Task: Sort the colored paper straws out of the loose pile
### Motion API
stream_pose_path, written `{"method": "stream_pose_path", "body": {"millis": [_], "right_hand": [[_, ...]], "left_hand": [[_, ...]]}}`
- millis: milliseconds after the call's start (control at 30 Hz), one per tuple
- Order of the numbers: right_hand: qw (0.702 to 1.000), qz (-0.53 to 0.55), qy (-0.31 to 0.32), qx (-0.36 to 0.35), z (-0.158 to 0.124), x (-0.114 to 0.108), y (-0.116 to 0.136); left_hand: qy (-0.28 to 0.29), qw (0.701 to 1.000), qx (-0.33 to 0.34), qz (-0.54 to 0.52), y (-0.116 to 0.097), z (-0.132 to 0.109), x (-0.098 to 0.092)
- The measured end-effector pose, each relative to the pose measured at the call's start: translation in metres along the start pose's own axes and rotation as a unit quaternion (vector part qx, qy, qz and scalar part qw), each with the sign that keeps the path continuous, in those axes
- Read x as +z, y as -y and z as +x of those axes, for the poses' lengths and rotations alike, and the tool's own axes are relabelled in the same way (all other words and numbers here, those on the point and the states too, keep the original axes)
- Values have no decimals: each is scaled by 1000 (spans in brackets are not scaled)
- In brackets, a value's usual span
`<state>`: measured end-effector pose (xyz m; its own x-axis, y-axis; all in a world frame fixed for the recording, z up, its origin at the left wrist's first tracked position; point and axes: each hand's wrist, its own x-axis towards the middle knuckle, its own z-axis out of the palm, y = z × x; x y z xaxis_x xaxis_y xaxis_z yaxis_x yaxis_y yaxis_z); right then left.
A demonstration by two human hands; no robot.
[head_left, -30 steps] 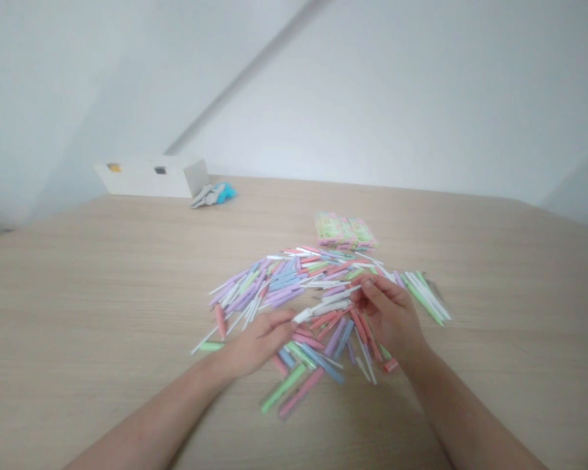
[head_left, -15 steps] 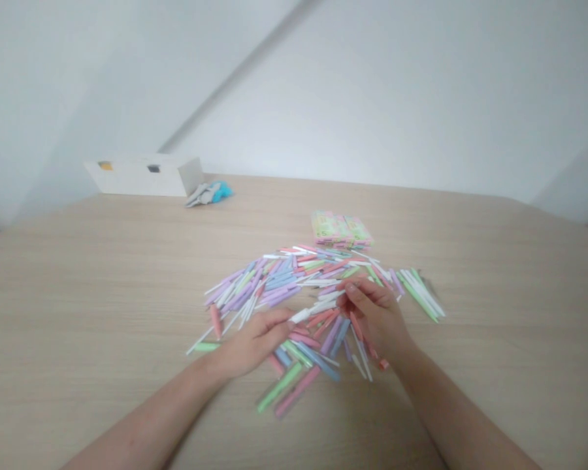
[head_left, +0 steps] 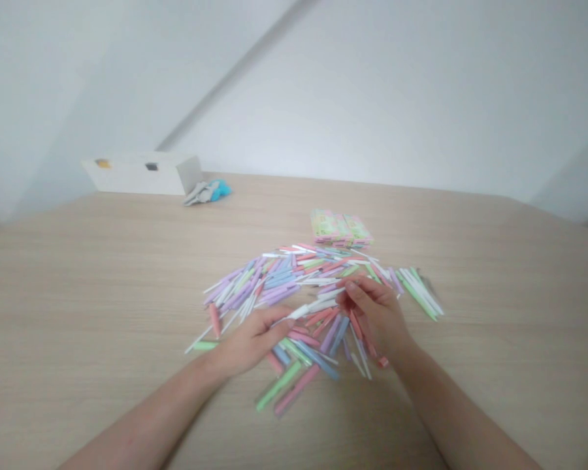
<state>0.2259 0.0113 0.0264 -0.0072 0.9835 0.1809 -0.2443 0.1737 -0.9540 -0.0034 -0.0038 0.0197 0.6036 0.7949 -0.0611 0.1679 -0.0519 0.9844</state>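
A loose pile of slim pen-like pieces [head_left: 281, 279] in purple, blue, green, red and white lies in front of me. At its near left side, my left hand [head_left: 255, 339] is closed, with thumb and fingers on the end of a white pen-like stick [head_left: 298, 312]. My right hand [head_left: 375, 312] hovers at the pile's right, thumb and forefinger pinched beside the tips of white pieces. What that pinch holds, if anything, is too blurred to tell. Red pieces [head_left: 357, 326] show beneath the right palm. Both hands partly cover the pile.
Behind the pile stands a stack of pink and green printed packs [head_left: 340, 228]. A small group of green and white sticks [head_left: 419, 294] lies to the right. At the back left are a white box [head_left: 137, 176] and crumpled grey-and-blue gloves or cloth [head_left: 208, 192].
Both hands stay nearly in place, with only a very slight shift of the left one. The whole view has moved a little; the pile looks the same.
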Motion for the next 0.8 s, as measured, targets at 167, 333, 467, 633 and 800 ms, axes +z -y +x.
{"method": "stream_pose_path", "body": {"millis": [167, 333, 467, 633, 800], "right_hand": [[1000, 9, 4, 13, 0, -1, 0], [1000, 17, 5, 9, 1, 0, -3], [1000, 13, 4, 1, 0, 1, -5], [1000, 3, -4, 0, -1, 1, -2], [1000, 1, -9, 0, -1, 1, 1]], "left_hand": [[13, 1000, 16, 0, 0, 0, 1], [6, 1000, 8, 4, 2, 0, 1], [17, 1000, -1, -3, 1, 0, 2], [37, 999, 5, -32, 2, 1, 2], [35, 999, -2, -33, 6, 2, 2]]}}
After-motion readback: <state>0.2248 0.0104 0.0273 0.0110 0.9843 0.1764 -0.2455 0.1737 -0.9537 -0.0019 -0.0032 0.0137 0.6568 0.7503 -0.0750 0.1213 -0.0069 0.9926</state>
